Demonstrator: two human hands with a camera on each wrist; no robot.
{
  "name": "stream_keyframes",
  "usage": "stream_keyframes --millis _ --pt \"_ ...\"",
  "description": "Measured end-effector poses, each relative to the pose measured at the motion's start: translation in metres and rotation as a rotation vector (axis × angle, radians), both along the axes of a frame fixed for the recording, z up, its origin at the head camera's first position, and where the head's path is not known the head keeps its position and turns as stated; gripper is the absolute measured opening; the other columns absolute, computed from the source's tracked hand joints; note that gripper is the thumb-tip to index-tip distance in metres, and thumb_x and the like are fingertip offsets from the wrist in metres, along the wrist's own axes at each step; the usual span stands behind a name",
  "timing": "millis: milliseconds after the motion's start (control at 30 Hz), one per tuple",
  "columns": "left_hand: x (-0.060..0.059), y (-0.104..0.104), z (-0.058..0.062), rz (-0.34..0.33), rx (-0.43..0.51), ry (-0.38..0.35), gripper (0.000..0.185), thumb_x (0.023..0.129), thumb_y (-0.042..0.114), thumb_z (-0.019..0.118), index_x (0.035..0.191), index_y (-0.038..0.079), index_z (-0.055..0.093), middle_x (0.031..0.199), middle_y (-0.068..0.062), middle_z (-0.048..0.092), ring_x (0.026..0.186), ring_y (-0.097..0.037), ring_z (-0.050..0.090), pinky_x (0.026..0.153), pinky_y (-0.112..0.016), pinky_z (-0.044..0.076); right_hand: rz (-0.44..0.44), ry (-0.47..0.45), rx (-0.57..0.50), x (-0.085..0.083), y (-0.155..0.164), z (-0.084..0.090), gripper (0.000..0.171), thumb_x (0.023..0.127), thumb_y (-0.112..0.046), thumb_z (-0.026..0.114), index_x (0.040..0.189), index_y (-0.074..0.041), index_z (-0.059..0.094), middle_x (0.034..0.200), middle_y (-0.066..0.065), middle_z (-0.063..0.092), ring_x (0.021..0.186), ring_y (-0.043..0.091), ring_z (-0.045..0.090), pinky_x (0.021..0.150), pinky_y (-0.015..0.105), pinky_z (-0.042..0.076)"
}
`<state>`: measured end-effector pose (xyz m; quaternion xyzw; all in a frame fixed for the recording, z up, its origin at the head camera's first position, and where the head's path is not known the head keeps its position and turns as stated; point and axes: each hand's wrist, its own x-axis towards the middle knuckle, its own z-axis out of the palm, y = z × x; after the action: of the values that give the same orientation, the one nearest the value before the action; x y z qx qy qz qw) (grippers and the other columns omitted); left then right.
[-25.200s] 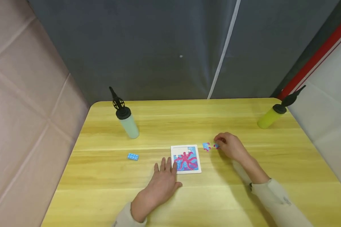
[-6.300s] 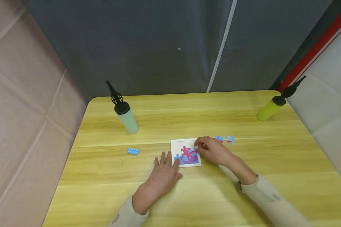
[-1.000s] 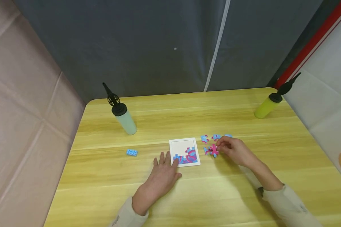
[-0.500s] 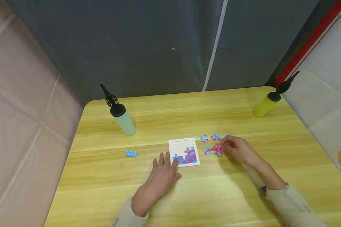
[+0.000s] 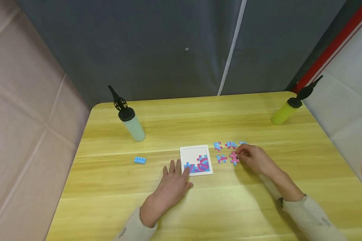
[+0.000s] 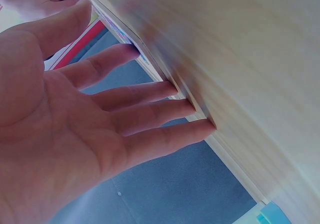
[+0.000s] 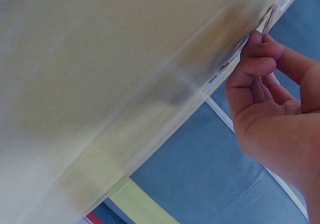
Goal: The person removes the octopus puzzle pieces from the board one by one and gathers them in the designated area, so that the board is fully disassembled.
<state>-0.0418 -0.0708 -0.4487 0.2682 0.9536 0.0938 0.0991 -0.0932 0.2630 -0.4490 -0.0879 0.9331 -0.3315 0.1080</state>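
The white puzzle tray (image 5: 185, 152) lies flat on the counter (image 5: 199, 207), with only its near row of pieces still seated; five loose pieces lie just to its right. The right hand (image 5: 254, 159) rests on the counter beside them, its fingers curled and its fingertips pinching the pink-and-blue piece (image 5: 234, 158) at the right end of the near pair; the right wrist view confirms a curled pinch at the counter surface. Risk 1: the pinch bears on a thin, flat piece, which may slip or flip if it is lifted by one edge. Risk 2: the neighbouring piece (image 5: 221, 158) lies close to the left, and three more pieces (image 5: 229, 145) lie just beyond, one partly hidden by the knuckles; a sideways drag of the hand would probably scatter them. Risk 3: the tray is light, and a knock on its right edge could shift it and unseat the pieces in it. The left hand (image 5: 175, 182) guards against this: it lies palm down with straight, spread fingers, grasping nothing, its fingertips against the tray's near-left corner. Both forearms reach in from the near edge of the counter, sleeves at the wrists.
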Motion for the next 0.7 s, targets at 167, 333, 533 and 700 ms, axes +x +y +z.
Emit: stream_keyframes --millis 167,333,533,700 --pt "0.0 0.0 0.001 -0.004 -0.002 -0.005 0.054 0.102 0.04 0.063 0.142 0.005 0.056 0.151 -0.037 0.047 0.14 -0.057 0.045 0.107 -0.069 0.045 0.003 -0.01 0.016 -0.001 -0.001 0.0 0.008 0.1 -0.005 0.063 0.104 -0.005 0.07 0.093 0.004 0.072 0.084 0.015 0.063 0.072 0.026 0.051" --pt "-0.002 0.001 0.002 -0.007 -0.001 -0.009 0.054 0.102 0.04 0.063 0.143 0.005 0.056 0.151 -0.037 0.046 0.14 -0.057 0.045 0.107 -0.069 0.044 -0.006 0.001 0.018 -0.001 -0.001 0.002 0.008 0.1 -0.007 0.064 0.105 -0.006 0.07 0.093 0.004 0.072 0.083 0.014 0.062 0.07 0.024 0.05" --pt "-0.002 0.001 0.003 -0.009 -0.002 0.0 0.054 0.102 0.04 0.063 0.143 0.005 0.056 0.151 -0.036 0.047 0.14 -0.057 0.046 0.106 -0.069 0.045 0.011 0.019 -0.012 -0.001 -0.013 0.007 0.009 0.101 -0.009 0.064 0.106 -0.005 0.07 0.09 0.004 0.073 0.077 0.012 0.062 0.066 0.023 0.048" --pt "0.001 0.0 0.002 -0.002 0.001 -0.008 0.053 0.102 0.039 0.063 0.142 0.005 0.056 0.151 -0.037 0.047 0.139 -0.058 0.046 0.106 -0.069 0.045 0.084 0.04 -0.018 -0.002 -0.033 0.007 0.012 0.101 -0.009 0.063 0.11 -0.004 0.069 0.091 0.003 0.073 0.075 0.009 0.06 0.065 0.022 0.049"
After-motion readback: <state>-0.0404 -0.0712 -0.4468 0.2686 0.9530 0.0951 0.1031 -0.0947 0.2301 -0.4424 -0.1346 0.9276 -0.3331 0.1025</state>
